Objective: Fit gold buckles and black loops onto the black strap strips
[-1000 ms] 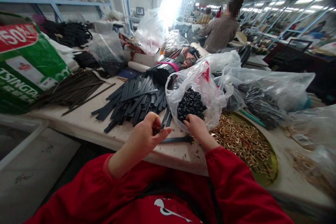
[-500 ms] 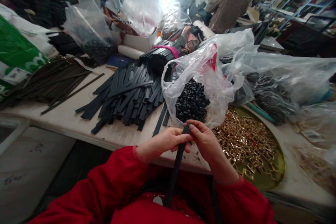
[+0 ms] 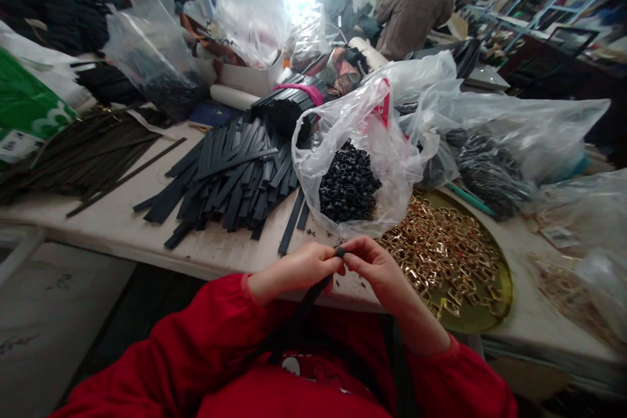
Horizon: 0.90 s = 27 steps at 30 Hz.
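In front of my body, my left hand (image 3: 313, 266) pinches a black strap (image 3: 304, 307) near its upper end. The strap slants down from that hand toward my lap. My right hand (image 3: 372, 264) is closed at the same end, thumb and fingertips pressed against it and touching the left fingertips. Whether a small loop sits on the strap there, I cannot tell. Just beyond my hands stands an open clear plastic bag (image 3: 306, 173) of small black loops (image 3: 350, 183). To the right, gold buckles (image 3: 441, 248) are heaped on a round gold tray (image 3: 504, 294).
A pile of black straps (image 3: 230, 176) spreads left of the bag, with a tied strap bundle (image 3: 289, 101) behind. Brown strips (image 3: 78, 157) lie far left on the table (image 3: 206, 248). More plastic bags (image 3: 529, 130) crowd the right. Another person (image 3: 414, 10) is at the back.
Both hands have come down slightly, still holding the strap. Its end now shows bent or small between the fingertips, and its tail slants more to the left. The camera view has shifted a little.
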Each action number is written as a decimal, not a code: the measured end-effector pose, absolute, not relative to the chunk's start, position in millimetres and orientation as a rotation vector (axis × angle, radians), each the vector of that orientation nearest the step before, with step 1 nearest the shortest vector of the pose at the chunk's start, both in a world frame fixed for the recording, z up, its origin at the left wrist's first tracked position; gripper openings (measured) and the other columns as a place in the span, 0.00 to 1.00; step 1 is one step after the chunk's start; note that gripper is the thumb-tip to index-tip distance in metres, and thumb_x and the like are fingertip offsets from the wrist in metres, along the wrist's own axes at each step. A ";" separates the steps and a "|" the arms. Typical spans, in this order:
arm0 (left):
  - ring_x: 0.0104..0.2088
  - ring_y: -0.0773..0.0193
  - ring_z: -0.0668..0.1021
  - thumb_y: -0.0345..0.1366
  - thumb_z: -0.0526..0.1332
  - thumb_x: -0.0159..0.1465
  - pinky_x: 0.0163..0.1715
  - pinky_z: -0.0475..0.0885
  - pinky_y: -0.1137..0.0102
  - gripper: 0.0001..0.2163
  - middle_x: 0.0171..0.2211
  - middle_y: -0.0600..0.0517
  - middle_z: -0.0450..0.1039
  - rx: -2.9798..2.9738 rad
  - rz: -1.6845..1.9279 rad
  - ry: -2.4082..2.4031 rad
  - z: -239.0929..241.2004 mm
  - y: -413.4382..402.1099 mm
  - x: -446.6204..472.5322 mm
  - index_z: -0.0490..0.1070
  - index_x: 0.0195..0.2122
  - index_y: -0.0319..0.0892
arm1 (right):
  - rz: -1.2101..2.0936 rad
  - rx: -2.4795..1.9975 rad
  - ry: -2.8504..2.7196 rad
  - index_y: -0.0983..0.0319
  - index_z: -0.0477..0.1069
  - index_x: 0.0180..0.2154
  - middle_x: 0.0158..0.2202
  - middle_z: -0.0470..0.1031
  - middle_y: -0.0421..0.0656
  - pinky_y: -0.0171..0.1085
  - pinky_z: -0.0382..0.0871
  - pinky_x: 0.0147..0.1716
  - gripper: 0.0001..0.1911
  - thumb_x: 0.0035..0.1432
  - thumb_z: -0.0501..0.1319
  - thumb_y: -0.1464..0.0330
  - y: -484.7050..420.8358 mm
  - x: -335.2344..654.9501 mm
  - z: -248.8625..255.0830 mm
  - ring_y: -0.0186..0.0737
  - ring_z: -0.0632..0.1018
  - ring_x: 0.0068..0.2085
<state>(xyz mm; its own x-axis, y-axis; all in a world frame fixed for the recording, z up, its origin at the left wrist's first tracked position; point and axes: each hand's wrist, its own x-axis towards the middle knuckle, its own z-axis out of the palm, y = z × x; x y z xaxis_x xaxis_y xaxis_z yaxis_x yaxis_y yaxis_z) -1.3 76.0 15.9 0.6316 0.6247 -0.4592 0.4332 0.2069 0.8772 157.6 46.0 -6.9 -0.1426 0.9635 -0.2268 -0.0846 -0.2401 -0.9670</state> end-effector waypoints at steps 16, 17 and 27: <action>0.16 0.72 0.65 0.34 0.49 0.61 0.16 0.60 0.78 0.25 0.20 0.60 0.62 1.412 0.370 0.936 2.6 5.6 -10.2 0.44 0.60 0.40 | 1.434 -1.171 -0.975 0.56 0.58 0.47 0.32 0.70 0.38 0.36 0.68 0.32 0.24 0.48 0.63 0.62 -23.0 148.8 -22.3 0.36 0.74 0.32; 0.15 0.73 0.63 0.35 0.49 0.61 0.14 0.57 0.78 0.25 0.20 0.60 0.61 1.395 0.377 0.937 4.0 3.8 -9.7 0.44 0.59 0.41 | 1.371 -1.204 -1.069 0.56 0.56 0.49 0.33 0.71 0.39 0.37 0.68 0.33 0.26 0.50 0.61 0.61 -22.2 152.1 -22.3 0.37 0.74 0.33; 0.13 0.75 0.57 0.44 0.49 0.61 0.12 0.50 0.79 0.12 0.15 0.62 0.55 1.317 0.462 0.905 3.2 7.8 3.2 0.60 0.32 0.40 | 0.117 -2.276 -2.008 0.68 0.72 0.30 0.34 0.73 0.55 0.39 0.63 0.37 0.08 0.54 0.54 0.74 66.8 240.6 -17.6 0.46 0.74 0.38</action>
